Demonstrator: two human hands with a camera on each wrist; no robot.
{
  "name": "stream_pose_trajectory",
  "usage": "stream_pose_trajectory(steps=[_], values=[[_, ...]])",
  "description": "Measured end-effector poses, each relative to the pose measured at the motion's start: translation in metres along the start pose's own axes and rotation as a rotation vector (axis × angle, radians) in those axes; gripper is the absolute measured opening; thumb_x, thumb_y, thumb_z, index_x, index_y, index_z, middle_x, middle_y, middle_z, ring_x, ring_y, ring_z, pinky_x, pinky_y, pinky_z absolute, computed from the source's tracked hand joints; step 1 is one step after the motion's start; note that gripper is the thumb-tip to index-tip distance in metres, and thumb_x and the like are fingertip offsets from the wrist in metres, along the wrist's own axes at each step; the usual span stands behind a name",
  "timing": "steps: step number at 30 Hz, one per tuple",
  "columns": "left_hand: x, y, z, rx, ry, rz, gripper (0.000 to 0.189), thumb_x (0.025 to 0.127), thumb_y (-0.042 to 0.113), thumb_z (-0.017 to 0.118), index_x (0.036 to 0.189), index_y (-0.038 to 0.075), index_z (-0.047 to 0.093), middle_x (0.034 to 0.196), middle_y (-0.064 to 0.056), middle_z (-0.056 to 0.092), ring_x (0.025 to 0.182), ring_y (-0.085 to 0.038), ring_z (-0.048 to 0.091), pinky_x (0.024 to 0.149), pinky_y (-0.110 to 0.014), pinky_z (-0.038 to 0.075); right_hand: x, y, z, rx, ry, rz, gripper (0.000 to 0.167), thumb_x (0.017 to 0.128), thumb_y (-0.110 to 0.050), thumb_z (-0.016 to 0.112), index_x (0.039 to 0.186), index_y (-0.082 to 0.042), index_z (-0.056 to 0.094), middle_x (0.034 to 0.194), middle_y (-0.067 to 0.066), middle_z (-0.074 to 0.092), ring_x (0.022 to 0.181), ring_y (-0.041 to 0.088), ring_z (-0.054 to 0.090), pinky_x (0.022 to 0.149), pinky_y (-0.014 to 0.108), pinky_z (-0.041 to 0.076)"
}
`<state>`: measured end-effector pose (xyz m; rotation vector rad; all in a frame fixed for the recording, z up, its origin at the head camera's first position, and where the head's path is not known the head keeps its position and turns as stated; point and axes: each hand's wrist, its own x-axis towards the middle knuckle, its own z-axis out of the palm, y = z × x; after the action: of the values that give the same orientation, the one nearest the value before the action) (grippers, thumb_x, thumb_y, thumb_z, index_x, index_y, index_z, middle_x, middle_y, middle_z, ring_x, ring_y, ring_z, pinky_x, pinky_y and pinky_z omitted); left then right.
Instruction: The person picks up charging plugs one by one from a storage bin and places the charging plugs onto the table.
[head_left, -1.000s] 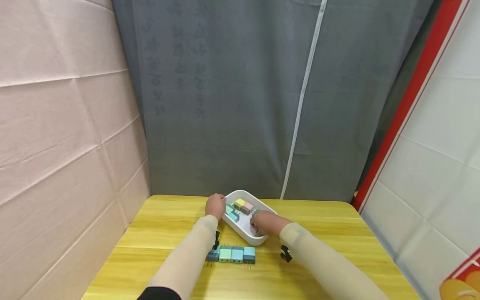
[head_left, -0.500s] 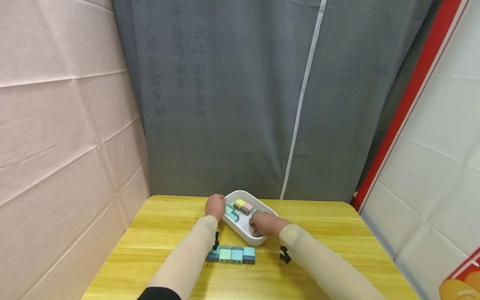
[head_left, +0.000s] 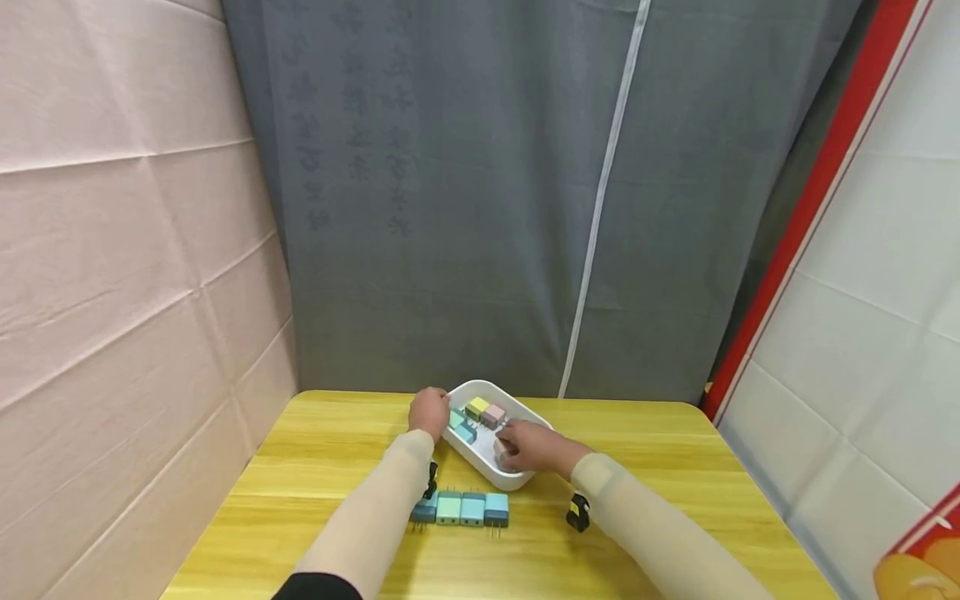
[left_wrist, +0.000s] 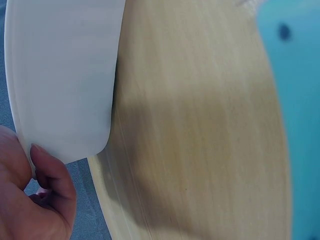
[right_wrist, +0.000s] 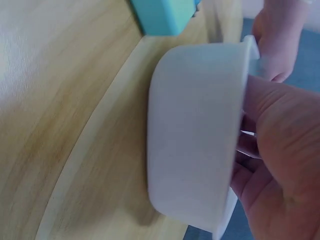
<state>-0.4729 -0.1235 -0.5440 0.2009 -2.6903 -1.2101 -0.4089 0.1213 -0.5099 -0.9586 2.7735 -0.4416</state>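
Note:
My left hand (head_left: 430,412) pinches the rim of a white plastic tray (left_wrist: 65,75) at its far left side, thumb against the wall. My right hand (head_left: 534,446) reaches over the near right side, its fingers down inside the tray. Something pale shows under those fingers, too small to make out; the right wrist view hides the fingertips behind the tray wall. Inside the tray lie a yellow block (head_left: 477,407), a pink block (head_left: 492,416) and blue-green blocks (head_left: 463,429), with thin metal pins near some of them.
In front of the tray a row of blue and green blocks (head_left: 472,509) with thin pins stands on the yellow wooden table (head_left: 315,508). A grey curtain (head_left: 450,208) hangs behind the table. Pale cloth walls flank both sides.
My right hand has shifted slightly within the tray, and its wrist has moved a little to the right. The left hand keeps its hold on the rim.

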Motion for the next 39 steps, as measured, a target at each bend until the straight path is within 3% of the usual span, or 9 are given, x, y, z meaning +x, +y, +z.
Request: stream_pose_trajectory(steps=[7,16,26,39], values=[[0.001,-0.001,0.000,0.000,-0.007,-0.008,0.027,0.113,0.015,0.063,0.127,-0.002,0.080,0.123,-0.019,0.078,0.114,-0.037,0.073,0.106,-0.057,0.059,-0.017,-0.013,-0.013,0.025,0.086,-0.041,0.038,0.098,-0.018,0.084,0.133,-0.006,0.075,0.101,-0.005,0.058,0.087,0.010,0.056,0.075,0.026,0.052],[0.002,-0.001,0.000,-0.001,-0.005,-0.012,0.027,0.113,0.015,0.063,0.127,-0.001,0.080,0.123,-0.018,0.078,0.112,-0.036,0.073,0.105,-0.056,0.059,-0.038,-0.020,-0.020,0.055,0.146,-0.048,0.021,0.098,-0.024,0.086,0.111,-0.013,0.075,0.089,-0.006,0.056,0.079,0.009,0.055,0.067,0.025,0.049],[0.003,-0.004,0.001,0.009,-0.017,-0.005,0.028,0.113,0.016,0.064,0.129,-0.001,0.079,0.124,-0.018,0.078,0.112,-0.035,0.073,0.104,-0.056,0.060,-0.060,-0.024,-0.023,0.076,0.160,-0.014,0.037,0.097,-0.030,0.087,0.128,-0.011,0.078,0.094,-0.009,0.060,0.085,0.011,0.058,0.071,0.027,0.053],[0.002,-0.003,0.001,0.004,-0.020,-0.016,0.028,0.114,0.017,0.063,0.129,-0.001,0.079,0.123,-0.018,0.077,0.111,-0.035,0.073,0.105,-0.056,0.060,-0.085,-0.030,-0.012,0.064,0.181,-0.080,0.030,0.095,-0.025,0.088,0.119,-0.014,0.073,0.094,-0.011,0.058,0.082,0.005,0.056,0.071,0.024,0.052]])
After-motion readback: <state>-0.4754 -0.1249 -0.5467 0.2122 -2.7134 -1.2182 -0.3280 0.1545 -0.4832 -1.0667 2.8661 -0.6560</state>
